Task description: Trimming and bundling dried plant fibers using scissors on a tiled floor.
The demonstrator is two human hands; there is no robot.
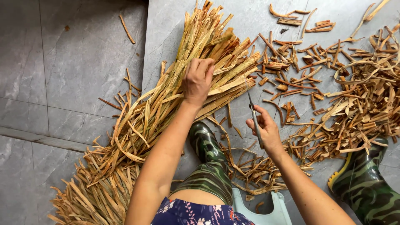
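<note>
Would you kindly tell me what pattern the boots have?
Green camouflage on the boots, seen best in the head view.

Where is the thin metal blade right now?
In the head view, the thin metal blade is held in the right hand, right of centre, its tip pointing up toward the long bundle of dry tan strips that the left hand grips.

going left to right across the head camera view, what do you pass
Long bundle of dried strips → left hand → knife in the right hand → pile of cut pieces.
</note>
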